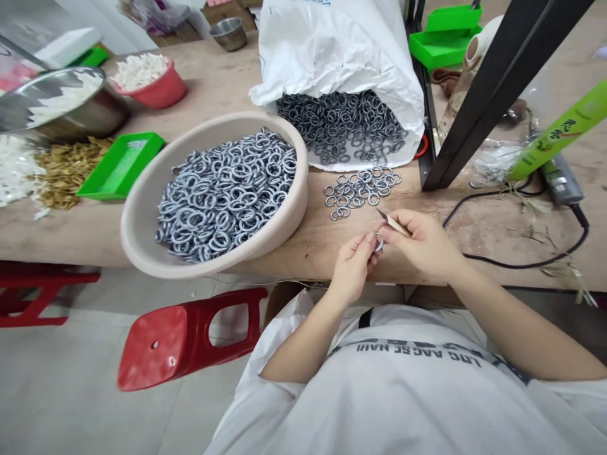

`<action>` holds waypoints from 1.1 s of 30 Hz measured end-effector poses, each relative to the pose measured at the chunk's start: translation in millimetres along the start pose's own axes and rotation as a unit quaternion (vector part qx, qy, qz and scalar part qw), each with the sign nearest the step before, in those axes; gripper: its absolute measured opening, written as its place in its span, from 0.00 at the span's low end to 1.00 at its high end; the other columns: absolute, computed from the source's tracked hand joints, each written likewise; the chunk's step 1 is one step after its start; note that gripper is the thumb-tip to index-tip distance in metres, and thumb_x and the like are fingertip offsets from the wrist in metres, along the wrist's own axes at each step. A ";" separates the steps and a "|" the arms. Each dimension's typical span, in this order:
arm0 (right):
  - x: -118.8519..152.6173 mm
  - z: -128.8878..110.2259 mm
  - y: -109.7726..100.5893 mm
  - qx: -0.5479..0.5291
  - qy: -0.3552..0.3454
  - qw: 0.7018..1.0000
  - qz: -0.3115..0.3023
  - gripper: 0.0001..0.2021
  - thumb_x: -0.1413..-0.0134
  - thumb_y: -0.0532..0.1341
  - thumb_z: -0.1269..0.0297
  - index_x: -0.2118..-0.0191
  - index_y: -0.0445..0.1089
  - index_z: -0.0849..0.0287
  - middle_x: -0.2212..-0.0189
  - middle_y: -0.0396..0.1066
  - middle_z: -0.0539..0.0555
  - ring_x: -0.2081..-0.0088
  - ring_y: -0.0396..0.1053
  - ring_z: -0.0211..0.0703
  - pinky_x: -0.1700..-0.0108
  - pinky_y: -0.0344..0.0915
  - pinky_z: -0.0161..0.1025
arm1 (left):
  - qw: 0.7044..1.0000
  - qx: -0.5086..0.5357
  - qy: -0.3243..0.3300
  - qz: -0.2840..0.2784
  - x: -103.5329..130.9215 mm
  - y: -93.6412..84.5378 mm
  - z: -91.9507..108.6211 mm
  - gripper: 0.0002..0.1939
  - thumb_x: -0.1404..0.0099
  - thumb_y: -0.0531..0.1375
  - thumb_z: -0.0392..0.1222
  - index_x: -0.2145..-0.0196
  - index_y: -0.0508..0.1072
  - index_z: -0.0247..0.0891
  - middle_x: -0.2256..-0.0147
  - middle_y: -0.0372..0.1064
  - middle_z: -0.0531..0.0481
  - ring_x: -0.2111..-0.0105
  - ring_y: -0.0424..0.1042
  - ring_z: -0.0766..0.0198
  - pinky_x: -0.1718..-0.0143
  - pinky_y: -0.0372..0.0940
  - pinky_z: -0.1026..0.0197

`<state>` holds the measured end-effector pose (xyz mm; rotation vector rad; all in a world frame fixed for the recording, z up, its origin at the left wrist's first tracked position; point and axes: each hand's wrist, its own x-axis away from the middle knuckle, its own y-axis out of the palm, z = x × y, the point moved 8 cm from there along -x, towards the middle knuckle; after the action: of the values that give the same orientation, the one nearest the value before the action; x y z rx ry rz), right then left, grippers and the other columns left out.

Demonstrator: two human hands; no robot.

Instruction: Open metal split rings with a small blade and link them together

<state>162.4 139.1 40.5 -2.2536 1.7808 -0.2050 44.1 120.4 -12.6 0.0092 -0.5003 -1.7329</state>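
My left hand [353,265] is closed, its thumb and fingers pinching a small grey ring [379,242] near the table's front edge. In my right hand [422,243] is a slim tool [394,224] with a dark pointed tip and a pale handle; its exact kind I cannot make out. The right fingertips are close against the same ring. Just beyond both hands lies a loose pile of grey rings [363,189]. Behind it, a white sack [341,50] lies with its mouth towards me, more rings spilling out. Left of my hands stands a wide basin [142,246] heaped with rings.
A black metal post [493,95] rises right of the sack. Beyond it are a corded device [562,180] and a green packet [564,129]. Green trays [122,165], a pink bowl [164,95] and a steel bowl [107,104] stand left. A red stool [156,347] is below.
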 end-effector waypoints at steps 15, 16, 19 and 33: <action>40.5 -21.5 6.8 0.289 -0.148 0.946 0.020 0.18 0.34 0.55 0.52 0.71 0.66 0.58 0.73 0.65 0.52 0.72 0.60 0.38 0.68 0.51 0.39 | 0.989 0.113 -0.035 0.092 17.0 14.6 3.3 0.21 0.41 0.64 0.54 0.76 0.60 0.38 0.81 0.51 0.59 0.83 0.47 0.74 0.82 0.44 0.67; 40.5 -22.4 7.7 0.301 -0.150 0.942 0.021 0.19 0.34 0.54 0.51 0.72 0.66 0.58 0.74 0.65 0.52 0.72 0.60 0.38 0.68 0.50 0.39 | 0.989 0.110 -0.029 0.093 17.1 13.9 2.8 0.21 0.41 0.64 0.54 0.76 0.59 0.38 0.81 0.50 0.59 0.83 0.47 0.74 0.82 0.44 0.67; 40.5 -23.9 11.4 0.322 -0.151 0.934 0.012 0.20 0.34 0.54 0.50 0.72 0.65 0.58 0.75 0.65 0.51 0.73 0.59 0.39 0.69 0.48 0.39 | 0.990 0.106 -0.018 0.091 16.9 11.2 0.4 0.22 0.41 0.64 0.55 0.77 0.58 0.39 0.82 0.48 0.60 0.83 0.46 0.74 0.82 0.44 0.67; -68.9 5.3 35.7 0.393 -0.085 0.915 0.011 0.17 0.37 0.58 0.47 0.58 0.73 0.56 0.61 0.74 0.56 0.63 0.69 0.48 0.67 0.52 0.39 | 0.994 0.087 -0.015 0.064 28.9 -50.8 4.7 0.17 0.40 0.65 0.53 0.71 0.70 0.35 0.79 0.63 0.55 0.81 0.61 0.71 0.78 0.60 0.66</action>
<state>114.1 199.0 28.6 -1.6065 1.2972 -0.5815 -11.3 101.7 -17.7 0.0741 -0.6583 -1.5621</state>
